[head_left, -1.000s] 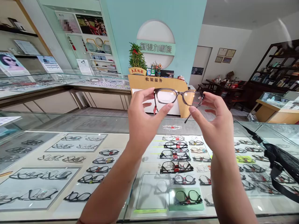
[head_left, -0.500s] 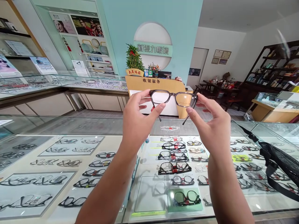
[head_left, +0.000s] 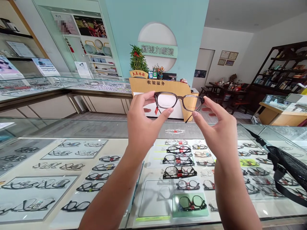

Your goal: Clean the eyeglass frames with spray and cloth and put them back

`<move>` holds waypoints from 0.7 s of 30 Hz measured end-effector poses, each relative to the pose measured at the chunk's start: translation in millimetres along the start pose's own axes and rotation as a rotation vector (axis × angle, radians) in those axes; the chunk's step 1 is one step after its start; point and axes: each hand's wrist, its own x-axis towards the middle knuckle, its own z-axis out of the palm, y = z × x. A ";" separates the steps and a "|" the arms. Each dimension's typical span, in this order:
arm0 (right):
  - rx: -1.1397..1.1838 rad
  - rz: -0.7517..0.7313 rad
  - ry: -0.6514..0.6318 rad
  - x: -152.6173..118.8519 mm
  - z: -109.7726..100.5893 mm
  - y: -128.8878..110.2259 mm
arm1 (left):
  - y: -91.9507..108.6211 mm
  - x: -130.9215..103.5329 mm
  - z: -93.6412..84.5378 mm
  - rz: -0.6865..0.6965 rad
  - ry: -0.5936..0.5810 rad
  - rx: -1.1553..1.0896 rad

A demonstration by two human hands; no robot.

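Observation:
I hold a pair of dark-framed glasses (head_left: 178, 101) up at chest height over a glass display counter (head_left: 72, 129). My left hand (head_left: 141, 126) pinches the left end of the frame between thumb and fingers. My right hand (head_left: 217, 127) grips the right end the same way. A small red tag hangs by the left lens. The temples point down and away behind the lenses. Under the glass lie several rows of glasses (head_left: 179, 159) on white trays.
A wooden cashier desk (head_left: 168, 88) with a potted plant (head_left: 137, 60) stands behind. Another glass counter (head_left: 35, 84) runs along the left. A black mesh bag with strap (head_left: 287, 166) lies on the counter at right. Dark shelving (head_left: 285, 70) fills the far right.
The glasses and both hands have shifted slightly left and a little down, then steadied. The grip on both ends is unchanged.

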 end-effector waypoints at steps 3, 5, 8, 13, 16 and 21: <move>-0.018 0.002 0.011 -0.5 0.7 1.4 | 2.9 -2.7 1.7 0.023 0.011 0.020; -0.025 -0.002 0.017 -0.5 1.0 1.8 | 3.6 -3.5 2.4 0.027 0.008 0.017; -0.030 -0.001 0.013 -0.4 0.9 1.0 | 3.3 -3.1 2.6 0.020 0.004 0.010; -0.020 0.002 0.013 -0.1 -0.5 -0.6 | 2.7 -2.6 2.3 -0.001 -0.007 0.016; -0.007 0.014 -0.002 0.9 -1.0 0.6 | 3.9 -4.3 3.9 0.016 0.003 0.028; 0.053 0.049 -0.049 4.7 0.7 4.9 | 6.9 -9.8 9.5 0.122 0.068 0.059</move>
